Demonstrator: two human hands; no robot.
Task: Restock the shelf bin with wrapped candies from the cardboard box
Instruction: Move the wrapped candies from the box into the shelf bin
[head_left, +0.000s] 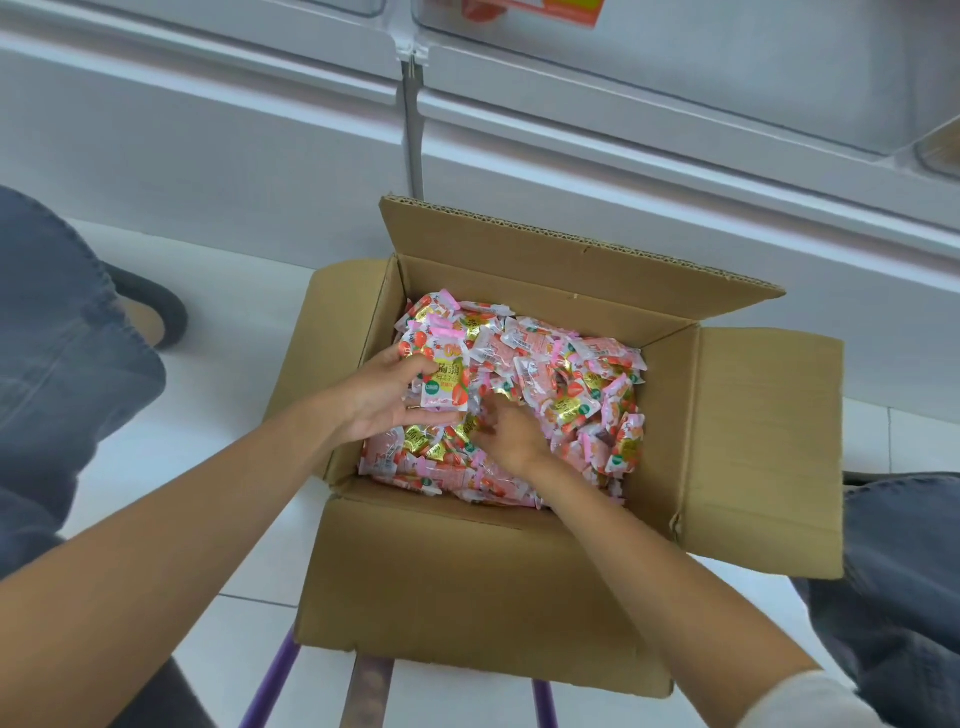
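Along the top of the view: white shelving unit (623, 171), carrying a clear shelf bin (727, 67) well above and behind my hands; how full it is I cannot tell.

Below it: cardboard box (467, 582), flaps open, perched on a purple-legged stand (283, 670) of which only the legs show. Risk, as I judge it: a forearm leaned on the near wall could tip the box off its perch.

Inside the box: wrapped candies (561, 374), pink, red and gold packets, loose, heaped across the whole bottom. None is yet on its way to the bin. Risk: slick wrappers slide over one another, so an overfull scoop would likely shed packets onto the white floor tiles (234, 364) during the lift.

Left hand (379, 402): near the box's left wall, thumb and fingers curled round a fanned clutch of packets, the top one lying flat across the fingers. Risk: the hold looks shallow, and a quick swing upward could let the outer packets slip free.

Right hand (511, 441): just beside the left, fingers dug down into the heap and hidden by it; whether they have closed on anything I cannot tell. Risk: a blind grab may crush a candy or drag its neighbours over the rim
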